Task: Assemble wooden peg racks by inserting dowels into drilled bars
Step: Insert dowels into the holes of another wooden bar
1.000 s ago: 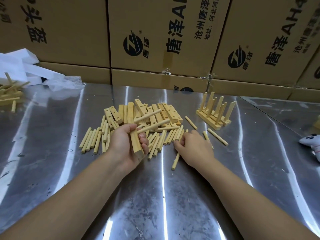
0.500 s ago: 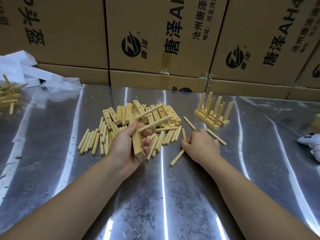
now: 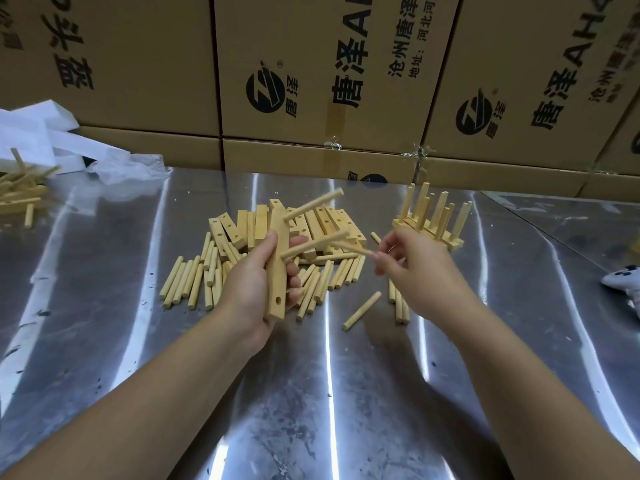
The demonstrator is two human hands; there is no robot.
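Boxes (image 3: 311, 64): printed cardboard cartons stacked along the back wall.
Counter (image 3: 311, 393): shiny metal, carries everything.
Packing (image 3: 41, 133): white foam and plastic, far left corner.
Bar pile (image 3: 325, 220): drilled wooden bars heaped mid-counter.
Loose dowels (image 3: 187, 282): scattered in front of the heap, one lone dowel (image 3: 362, 310) apart, nearer the person.
Finished racks (image 3: 433, 220): right of the heap, pegs pointing up.
Left hand (image 3: 256, 282): wrapped round a bar, raised over the dowels.
Right hand (image 3: 412, 268): pinching a dowel, close to the left hand, not touching.
Held bar (image 3: 278, 271): roughly upright, two pegs (image 3: 313, 206) sticking out rightward, empty hole near its lower end.
Pinched dowel (image 3: 353, 247): blurred, tip pointing toward the bar.
Controller (image 3: 623, 282): white, right edge.
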